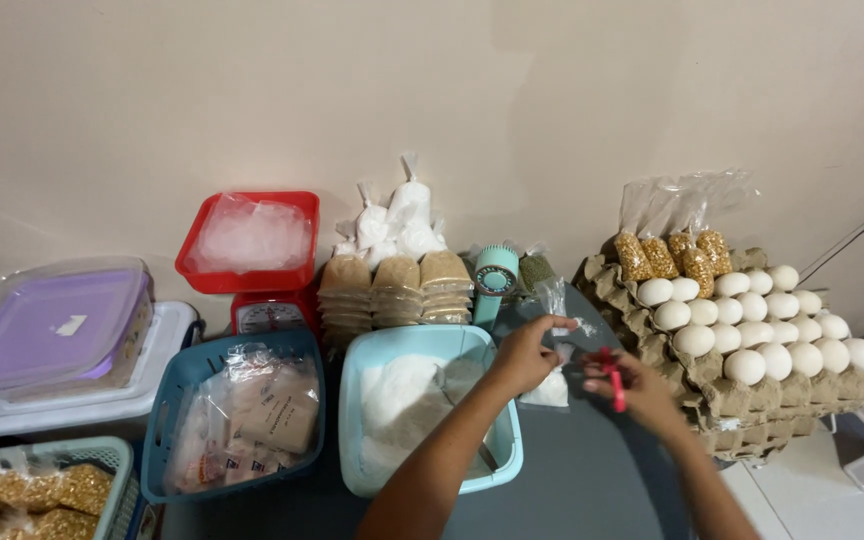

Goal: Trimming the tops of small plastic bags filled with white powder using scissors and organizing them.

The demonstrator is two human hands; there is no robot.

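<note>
A small clear bag (552, 380) with white powder is held at its top by the left hand (527, 352), whose fingers are pinched around the twisted neck; the bottom of the bag rests on the grey worktop (592, 470), just beside the light blue tub (427, 410) of white powder. A thin red strip (615, 382) is gripped in the closed right hand (637, 388), near the bag but apart from it.

To close such a bag well, the neck should be kept tightly twisted and pulled upright by the left hand, and the strip should be brought low on the neck, close above the powder, so that little air is left inside. The bag should stay supported on the worktop so the thin film is not stretched.

The free room is narrow. The rim of the tub is touching or almost touching the bag on the left, and the egg tray (752, 400) stands just beside the right hand, with its ragged cardboard edge near the wrist. Behind the bag a teal tape dispenser (495, 275) and stacked brown packets (395, 290) are standing. Open worktop is found only toward the person, so movements are better made on that side
</note>
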